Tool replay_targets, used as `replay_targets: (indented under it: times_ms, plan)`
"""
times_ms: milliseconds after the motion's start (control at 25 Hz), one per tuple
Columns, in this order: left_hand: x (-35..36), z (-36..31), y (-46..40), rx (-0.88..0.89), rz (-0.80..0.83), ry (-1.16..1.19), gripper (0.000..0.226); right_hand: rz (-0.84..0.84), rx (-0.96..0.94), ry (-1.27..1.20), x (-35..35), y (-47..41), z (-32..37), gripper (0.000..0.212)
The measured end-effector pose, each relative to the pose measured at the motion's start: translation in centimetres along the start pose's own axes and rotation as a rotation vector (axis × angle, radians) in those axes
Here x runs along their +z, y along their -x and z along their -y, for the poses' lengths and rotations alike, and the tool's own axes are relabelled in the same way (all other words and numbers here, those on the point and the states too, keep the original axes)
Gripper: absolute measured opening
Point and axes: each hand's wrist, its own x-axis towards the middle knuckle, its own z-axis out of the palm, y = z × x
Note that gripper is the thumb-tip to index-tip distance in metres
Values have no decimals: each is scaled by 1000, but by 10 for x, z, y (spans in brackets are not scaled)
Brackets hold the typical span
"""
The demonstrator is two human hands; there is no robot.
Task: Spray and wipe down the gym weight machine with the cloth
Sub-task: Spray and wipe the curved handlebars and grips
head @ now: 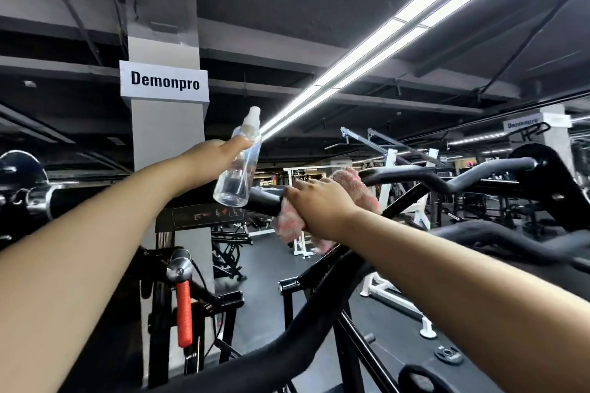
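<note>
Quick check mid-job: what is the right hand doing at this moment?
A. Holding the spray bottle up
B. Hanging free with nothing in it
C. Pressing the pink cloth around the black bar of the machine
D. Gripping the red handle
C: the right hand wraps the pink cloth over the black bar, while the left hand holds the clear spray bottle beside it.

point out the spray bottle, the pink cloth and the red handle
spray bottle (238, 169), head view, clear body
pink cloth (357, 183), head view, upper fold on the bar
red handle (184, 316), head view, middle of grip
</note>
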Motion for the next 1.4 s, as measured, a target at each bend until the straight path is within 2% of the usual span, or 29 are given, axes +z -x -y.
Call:
replay_targets:
  times_ms: [80, 160, 280, 360, 480, 640, 800, 920, 1040, 1160, 1280, 1400]
  plan:
    - [1, -3, 0, -11, -45, -25, 87, -121, -85, 106, 10, 4, -17, 33]
    - [4, -7, 0, 3, -88, -26, 75, -231, -140, 153, 19, 11, -32, 26]
    - [21, -21, -6, 43, -161, 74, 38, -314, -235, 259, 38, 13, -59, 42]
    - [42, -32, -17, 60, -149, 93, 41, -374, -284, 237, 38, 17, -81, 37]
    - [74, -46, -31, 89, -95, 117, 52, -472, -241, 220, 40, 25, -116, 18]
    - [106, -54, -48, 73, -94, 209, 40, -479, -253, 136, 53, 29, -134, 27]
    - [127, -54, -62, 29, -110, 380, 39, -506, -261, 88, 57, 35, -150, 37]
    - [135, -50, -68, 5, -86, 452, 38, -457, -161, 31, 64, 43, -169, 41]
    - [136, -43, -68, -10, -71, 499, 34, -324, -33, -87, 64, 46, -174, 50]
    - [136, -39, -65, 2, -54, 549, 31, -291, 49, -102, 57, 50, -171, 45]
    - [138, -41, -62, 37, -44, 519, 35, -268, 164, -134, 41, 45, -146, 39]
    - [138, -43, -60, 39, -51, 527, 53, -274, 86, -126, 33, 25, -104, 37]
